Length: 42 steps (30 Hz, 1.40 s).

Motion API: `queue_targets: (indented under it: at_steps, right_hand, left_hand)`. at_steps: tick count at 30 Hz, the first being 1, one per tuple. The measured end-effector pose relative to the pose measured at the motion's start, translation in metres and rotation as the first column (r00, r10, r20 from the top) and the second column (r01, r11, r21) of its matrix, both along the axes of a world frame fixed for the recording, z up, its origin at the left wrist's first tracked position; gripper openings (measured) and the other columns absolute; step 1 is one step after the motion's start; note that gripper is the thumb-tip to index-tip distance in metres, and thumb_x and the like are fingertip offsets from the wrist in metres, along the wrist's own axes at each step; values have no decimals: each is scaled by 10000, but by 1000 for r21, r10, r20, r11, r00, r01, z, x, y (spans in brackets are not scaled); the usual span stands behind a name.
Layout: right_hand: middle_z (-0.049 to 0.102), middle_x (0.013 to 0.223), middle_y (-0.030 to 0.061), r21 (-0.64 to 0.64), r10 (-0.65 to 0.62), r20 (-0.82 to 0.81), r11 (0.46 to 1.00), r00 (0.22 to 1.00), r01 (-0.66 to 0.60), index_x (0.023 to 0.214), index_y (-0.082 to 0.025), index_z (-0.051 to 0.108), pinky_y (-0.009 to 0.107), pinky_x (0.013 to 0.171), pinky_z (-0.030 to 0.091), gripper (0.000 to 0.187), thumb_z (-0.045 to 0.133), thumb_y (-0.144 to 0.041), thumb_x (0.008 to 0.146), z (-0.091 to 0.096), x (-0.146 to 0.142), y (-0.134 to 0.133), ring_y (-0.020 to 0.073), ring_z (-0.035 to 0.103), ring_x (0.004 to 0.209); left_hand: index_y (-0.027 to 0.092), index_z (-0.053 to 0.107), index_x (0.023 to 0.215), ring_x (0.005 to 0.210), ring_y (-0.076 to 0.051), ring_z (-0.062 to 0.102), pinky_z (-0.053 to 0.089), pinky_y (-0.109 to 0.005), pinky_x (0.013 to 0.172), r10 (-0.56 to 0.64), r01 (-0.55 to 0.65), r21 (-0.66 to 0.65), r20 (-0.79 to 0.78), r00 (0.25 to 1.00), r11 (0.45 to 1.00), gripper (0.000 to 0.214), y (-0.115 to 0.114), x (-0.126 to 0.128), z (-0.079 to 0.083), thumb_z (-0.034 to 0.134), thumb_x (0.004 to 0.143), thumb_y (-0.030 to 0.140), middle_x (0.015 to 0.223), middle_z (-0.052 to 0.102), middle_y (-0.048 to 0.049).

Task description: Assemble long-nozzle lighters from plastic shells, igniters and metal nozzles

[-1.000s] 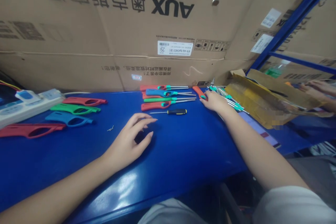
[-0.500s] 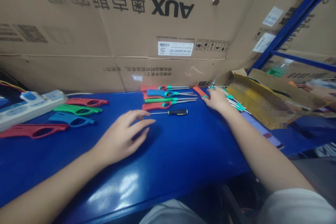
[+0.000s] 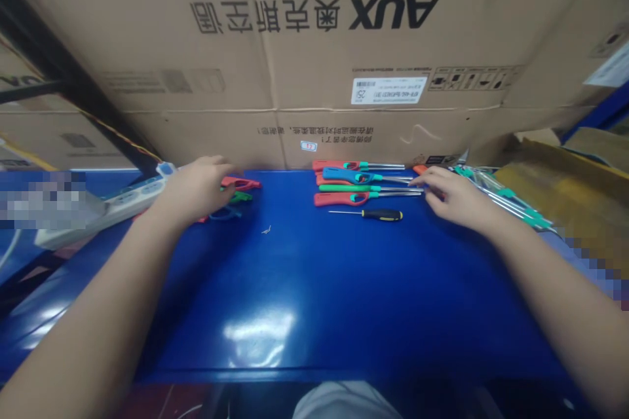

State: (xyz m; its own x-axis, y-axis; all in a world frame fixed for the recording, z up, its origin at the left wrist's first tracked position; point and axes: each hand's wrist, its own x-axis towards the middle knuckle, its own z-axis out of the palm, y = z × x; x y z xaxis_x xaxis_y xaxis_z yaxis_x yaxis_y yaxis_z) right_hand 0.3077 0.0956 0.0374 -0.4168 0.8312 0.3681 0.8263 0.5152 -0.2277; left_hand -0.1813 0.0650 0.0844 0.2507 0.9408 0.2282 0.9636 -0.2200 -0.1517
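Observation:
My left hand (image 3: 196, 186) hovers over the row of plastic lighter handles at the left, its fingers spread and bent and slightly blurred. Beneath and beside it show a red handle (image 3: 243, 183), a green handle (image 3: 243, 196) and a blue handle (image 3: 226, 213), partly hidden. My right hand (image 3: 452, 193) is open, fingers curved, beside an orange handle (image 3: 420, 170) and the tips of the long metal rods. In the middle lie several gas lighters with metal rods, among them a red lighter (image 3: 339, 199) and a blue lighter (image 3: 344, 175). Before them rests a screwdriver (image 3: 381, 215).
A large cardboard sheet (image 3: 295, 85) stands along the back of the blue table (image 3: 304, 281). Metal lighter tubes with green fittings (image 3: 506, 193) lie at the right, next to a taped carton (image 3: 555, 190). A power strip (image 3: 128, 200) is at left. Tiny pieces (image 3: 266, 230) lie mid-table.
The view has turned left. My left hand has gone from near the screwdriver tip to the handles at the left. My right hand has drawn back slightly from the metal tubes.

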Motion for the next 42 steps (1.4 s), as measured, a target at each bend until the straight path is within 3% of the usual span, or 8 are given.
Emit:
queue_targets:
  at_steps: [5, 9, 14, 23, 42]
  right_hand:
    - [704, 1098, 121, 77, 96, 2, 992, 995, -96, 984, -221, 726, 435, 963, 536, 275, 474, -244, 878, 1, -2, -4, 304, 681, 1104]
    - [718, 1085, 112, 55, 72, 28, 996, 997, -73, 955, -228, 719, 441, 995, 529, 256, 471, -253, 894, 2, -3, -5, 306, 679, 1138]
    - [721, 1050, 119, 115, 125, 32, 985, 992, -128, 957, -215, 721, 442, 961, 544, 272, 457, -258, 909, 1, -2, -4, 309, 694, 1108]
    - [730, 1027, 99, 194, 204, 56, 958, 977, -211, 948, -212, 723, 403, 867, 583, 233, 492, -221, 916, 2, -2, -6, 291, 722, 1044]
    - [717, 1004, 88, 200, 246, 66, 946, 967, -254, 984, -199, 714, 407, 791, 572, 233, 487, -182, 932, 0, -2, -6, 271, 712, 931]
  left_hand:
    - [199, 724, 1023, 1029, -328, 650, 508, -409, 904, 31, -32, -45, -10, 999, 998, 265, 7, 2, -16, 573, 838, 315, 1065, 707, -120]
    - [181, 705, 1092, 1113, -352, 613, 485, -437, 947, 107, -107, 2, 20, 994, 994, 334, 8, 16, -30, 560, 863, 375, 1141, 672, -150]
    - [146, 713, 1106, 1150, -368, 591, 475, -459, 950, 227, -232, 55, 88, 970, 971, 385, 9, 27, -43, 504, 917, 408, 1134, 665, -181]
    - [175, 791, 1019, 1125, -400, 604, 477, -468, 878, 367, -379, 44, 169, 915, 924, 345, 14, 27, -45, 548, 877, 373, 1142, 709, -171]
    - [252, 818, 1008, 1119, -374, 632, 482, -448, 870, 384, -391, -31, 276, 881, 920, 287, 20, 19, -46, 606, 848, 361, 1134, 732, -106]
